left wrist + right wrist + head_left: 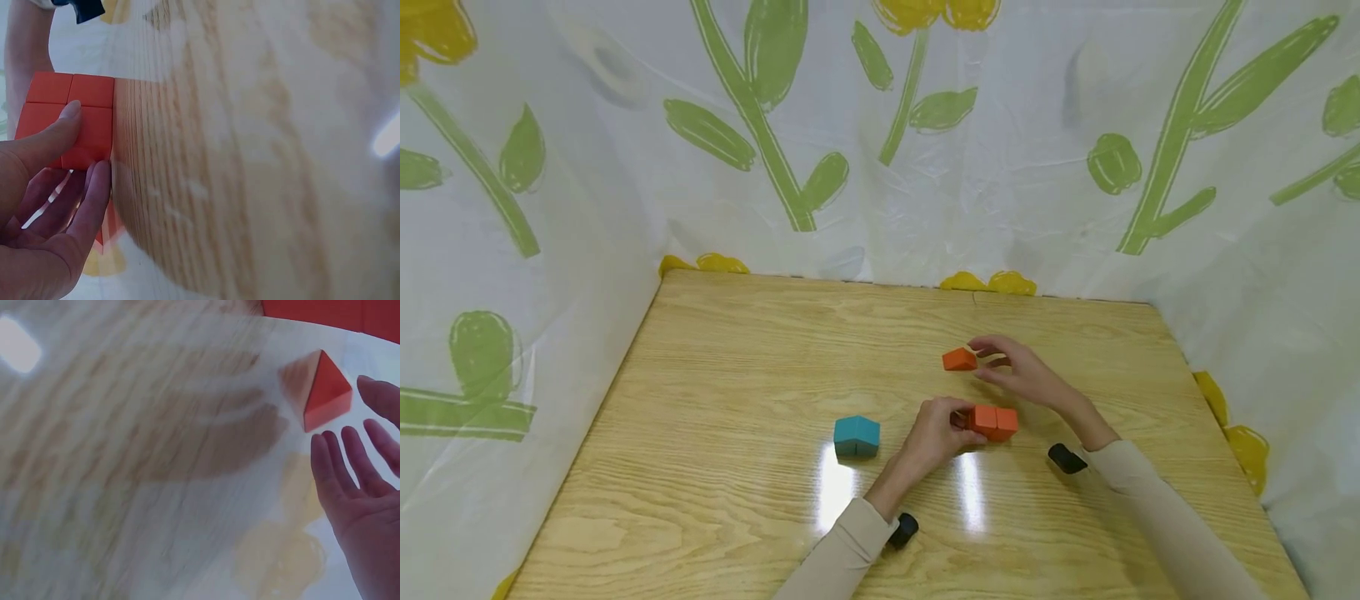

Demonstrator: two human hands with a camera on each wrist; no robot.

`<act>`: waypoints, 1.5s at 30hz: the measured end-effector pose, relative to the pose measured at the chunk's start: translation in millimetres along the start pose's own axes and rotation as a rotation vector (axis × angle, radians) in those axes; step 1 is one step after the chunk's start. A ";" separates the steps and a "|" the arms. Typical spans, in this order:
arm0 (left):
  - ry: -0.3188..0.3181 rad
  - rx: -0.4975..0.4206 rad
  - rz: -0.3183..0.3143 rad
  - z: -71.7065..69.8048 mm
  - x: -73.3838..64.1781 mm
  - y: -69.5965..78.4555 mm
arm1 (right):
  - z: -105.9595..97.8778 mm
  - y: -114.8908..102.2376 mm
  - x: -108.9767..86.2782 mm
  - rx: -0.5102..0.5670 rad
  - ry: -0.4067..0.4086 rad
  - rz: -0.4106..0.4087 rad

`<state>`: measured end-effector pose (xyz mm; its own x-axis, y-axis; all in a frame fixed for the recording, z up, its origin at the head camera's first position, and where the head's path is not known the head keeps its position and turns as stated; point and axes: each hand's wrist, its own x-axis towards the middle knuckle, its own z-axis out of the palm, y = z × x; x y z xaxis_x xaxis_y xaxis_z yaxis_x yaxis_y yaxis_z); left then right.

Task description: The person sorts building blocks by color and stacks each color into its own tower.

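Red cube blocks (997, 422) stand pressed together on the table, their faces forming a two-by-two square in the left wrist view. My left hand (934, 433) pinches this group from its left side, thumb (70, 119) on one face and fingers (94, 187) around the edge. Farther back lies a red-orange triangular block (958, 359), its triangle face showing in the right wrist view. Just to its right hovers my right hand (1017, 371), fingers (320, 462) spread and loosely bent, with a small gap to the block. Nothing is held in that hand.
A teal block shape (856, 437) with a peaked top sits left of my left hand. Black wrist devices (1067, 458) hang at both sleeves. White sheets (880, 200) with printed flowers wall the wooden table (737, 358) at the back and sides.
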<state>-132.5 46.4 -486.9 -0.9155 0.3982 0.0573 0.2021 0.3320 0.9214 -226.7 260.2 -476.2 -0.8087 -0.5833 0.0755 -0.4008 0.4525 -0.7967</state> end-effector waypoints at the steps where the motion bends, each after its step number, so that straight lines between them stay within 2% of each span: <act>1: -0.003 0.001 -0.002 0.1 -0.4 0.1 | 1.2 0.9 2.4 -0.007 -0.004 -0.005; 13: -0.006 0.013 0.015 -0.3 -0.5 -1.0 | 7.3 3.3 20.5 -0.131 -0.034 -0.046; 19: -0.006 -0.014 0.002 0.0 -1.2 -0.1 | 6.9 -0.2 19.0 -0.113 -0.015 -0.029; 31: -0.007 -0.029 0.008 -0.8 -0.7 -1.3 | -7.8 -11.3 -0.8 -0.082 0.081 0.011; 45: -0.015 -0.044 0.006 -1.0 0.1 -0.9 | -20.5 -33.0 -30.6 -0.056 0.101 -0.074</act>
<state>-133.1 45.2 -487.3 -0.9089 0.4130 0.0571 0.1917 0.2923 0.9369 -197.5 277.0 -439.9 -0.8142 -0.5467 0.1952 -0.4820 0.4493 -0.7521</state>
